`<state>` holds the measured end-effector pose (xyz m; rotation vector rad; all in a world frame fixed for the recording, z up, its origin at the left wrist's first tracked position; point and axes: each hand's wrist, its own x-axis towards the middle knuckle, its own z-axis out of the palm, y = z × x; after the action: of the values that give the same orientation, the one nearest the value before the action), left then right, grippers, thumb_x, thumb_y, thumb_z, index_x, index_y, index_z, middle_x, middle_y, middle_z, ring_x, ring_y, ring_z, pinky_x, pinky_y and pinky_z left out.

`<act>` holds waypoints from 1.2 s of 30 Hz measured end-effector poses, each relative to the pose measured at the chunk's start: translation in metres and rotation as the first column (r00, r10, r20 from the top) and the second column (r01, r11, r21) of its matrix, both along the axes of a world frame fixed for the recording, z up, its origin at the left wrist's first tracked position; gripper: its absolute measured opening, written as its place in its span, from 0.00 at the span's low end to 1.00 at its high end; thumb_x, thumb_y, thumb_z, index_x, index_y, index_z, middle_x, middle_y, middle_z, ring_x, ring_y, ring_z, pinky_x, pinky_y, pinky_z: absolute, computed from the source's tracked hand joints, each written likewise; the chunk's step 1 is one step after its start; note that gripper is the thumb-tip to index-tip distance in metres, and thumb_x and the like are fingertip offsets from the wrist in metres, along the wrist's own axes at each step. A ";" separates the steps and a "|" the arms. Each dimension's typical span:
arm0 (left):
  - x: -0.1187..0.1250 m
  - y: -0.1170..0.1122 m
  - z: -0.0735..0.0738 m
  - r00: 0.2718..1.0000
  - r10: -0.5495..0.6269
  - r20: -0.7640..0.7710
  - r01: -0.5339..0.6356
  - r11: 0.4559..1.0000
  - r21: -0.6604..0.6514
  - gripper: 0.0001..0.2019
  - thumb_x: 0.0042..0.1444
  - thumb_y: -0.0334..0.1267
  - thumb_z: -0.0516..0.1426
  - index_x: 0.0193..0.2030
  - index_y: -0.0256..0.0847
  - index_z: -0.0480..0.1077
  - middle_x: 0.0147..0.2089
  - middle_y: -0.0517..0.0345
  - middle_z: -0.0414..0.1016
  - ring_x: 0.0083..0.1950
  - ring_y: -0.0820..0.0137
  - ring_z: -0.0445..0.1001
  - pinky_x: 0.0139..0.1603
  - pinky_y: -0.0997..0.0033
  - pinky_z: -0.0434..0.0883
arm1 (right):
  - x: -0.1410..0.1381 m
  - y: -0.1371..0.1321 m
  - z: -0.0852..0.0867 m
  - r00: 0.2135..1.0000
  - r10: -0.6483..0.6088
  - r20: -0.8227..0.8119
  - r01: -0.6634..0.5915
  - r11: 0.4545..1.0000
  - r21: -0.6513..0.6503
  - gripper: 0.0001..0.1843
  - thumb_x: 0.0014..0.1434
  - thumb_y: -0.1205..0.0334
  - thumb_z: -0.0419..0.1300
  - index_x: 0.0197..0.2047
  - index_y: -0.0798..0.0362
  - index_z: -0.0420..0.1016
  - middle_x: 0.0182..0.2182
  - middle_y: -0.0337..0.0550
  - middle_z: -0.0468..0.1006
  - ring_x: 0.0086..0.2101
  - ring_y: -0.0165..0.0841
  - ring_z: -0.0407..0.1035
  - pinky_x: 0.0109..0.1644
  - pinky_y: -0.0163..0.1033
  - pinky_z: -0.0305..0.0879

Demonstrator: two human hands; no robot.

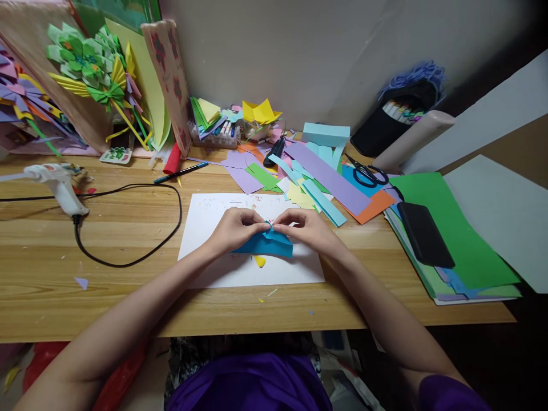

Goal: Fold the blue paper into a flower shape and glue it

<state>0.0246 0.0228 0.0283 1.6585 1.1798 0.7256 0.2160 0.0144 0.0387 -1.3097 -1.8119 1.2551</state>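
Observation:
Between my two hands is a piece of blue paper (265, 246), partly folded along its upper edge. My left hand (237, 228) pinches that edge from the left, thumb and fingertips closed on it. From the right, my right hand (306, 225) pinches the same edge, its fingertips almost meeting those of the left. The paper is just over a white sheet (214, 268) marked with small coloured specks. A yellow paper scrap (260, 261) lies on the sheet below the blue paper. The fold under my fingertips is partly hidden.
A glue gun (60, 185) with a looping black cord lies at left. Coloured paper strips (329, 177), scissors (366, 173) and a cutter (274, 153) lie behind my hands. At right, a black phone-like slab (425, 234) rests on green paper (462, 228). Paper flowers (85, 57) stand back left.

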 end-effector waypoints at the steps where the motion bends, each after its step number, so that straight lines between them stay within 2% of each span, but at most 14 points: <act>1: 0.000 0.000 -0.001 1.000 -0.008 0.004 0.009 1.000 -0.003 0.10 0.48 0.42 0.59 0.26 0.35 0.75 0.27 0.56 0.76 0.29 0.73 0.71 0.29 0.76 0.65 | 0.001 0.001 -0.001 1.000 0.011 -0.010 -0.011 1.000 -0.026 0.12 0.50 0.52 0.61 0.30 0.53 0.75 0.31 0.44 0.77 0.33 0.32 0.69 0.36 0.37 0.64; 9: -0.006 0.007 -0.009 0.988 -0.139 0.068 0.147 0.981 -0.130 0.12 0.49 0.43 0.58 0.31 0.35 0.75 0.26 0.59 0.74 0.26 0.76 0.66 0.26 0.77 0.60 | 0.003 0.005 -0.004 0.997 0.074 -0.032 -0.077 0.990 -0.121 0.13 0.47 0.52 0.63 0.28 0.55 0.75 0.28 0.42 0.76 0.29 0.28 0.67 0.32 0.35 0.63; 14: -0.008 0.009 -0.006 0.977 -0.201 0.068 0.208 0.971 -0.117 0.13 0.51 0.44 0.57 0.28 0.34 0.73 0.23 0.61 0.70 0.25 0.78 0.63 0.25 0.78 0.58 | 0.004 0.006 -0.006 0.991 0.130 -0.039 -0.134 0.983 -0.129 0.12 0.50 0.53 0.61 0.30 0.54 0.75 0.30 0.42 0.75 0.31 0.29 0.67 0.33 0.34 0.64; 21: -0.003 0.004 -0.008 0.977 -0.196 0.085 0.204 0.974 -0.102 0.13 0.50 0.44 0.58 0.30 0.34 0.74 0.28 0.57 0.75 0.28 0.75 0.69 0.29 0.76 0.63 | 0.005 0.007 -0.008 0.989 0.144 -0.025 -0.146 0.982 -0.117 0.10 0.49 0.56 0.61 0.28 0.55 0.74 0.28 0.41 0.75 0.29 0.28 0.67 0.35 0.35 0.64; 26: -0.002 0.002 -0.011 0.987 -0.157 0.026 0.158 0.987 -0.043 0.12 0.51 0.43 0.57 0.30 0.35 0.74 0.30 0.54 0.77 0.30 0.73 0.71 0.30 0.75 0.65 | 0.001 0.003 -0.011 0.999 0.036 -0.018 -0.038 0.994 -0.107 0.07 0.47 0.60 0.62 0.26 0.56 0.74 0.26 0.42 0.75 0.28 0.28 0.67 0.34 0.35 0.64; 32: -0.001 0.001 -0.009 0.995 -0.099 -0.005 0.099 0.993 0.064 0.09 0.50 0.40 0.57 0.28 0.35 0.73 0.28 0.56 0.75 0.30 0.73 0.71 0.31 0.75 0.67 | -0.002 0.004 -0.011 0.998 0.014 -0.067 -0.023 0.990 -0.141 0.12 0.48 0.54 0.62 0.29 0.56 0.74 0.27 0.41 0.74 0.27 0.27 0.66 0.30 0.34 0.62; 36: 0.000 0.001 -0.007 0.995 -0.103 0.001 0.103 0.991 0.085 0.10 0.51 0.40 0.56 0.28 0.35 0.73 0.28 0.56 0.75 0.30 0.73 0.70 0.33 0.75 0.67 | -0.003 0.004 -0.012 0.996 -0.004 -0.091 -0.003 0.997 -0.079 0.13 0.50 0.53 0.61 0.29 0.56 0.73 0.28 0.41 0.74 0.29 0.28 0.66 0.32 0.34 0.63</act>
<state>0.0241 0.0234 0.0215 1.7727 1.0639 0.7230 0.2127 0.0186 0.0269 -1.2731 -1.7143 1.3768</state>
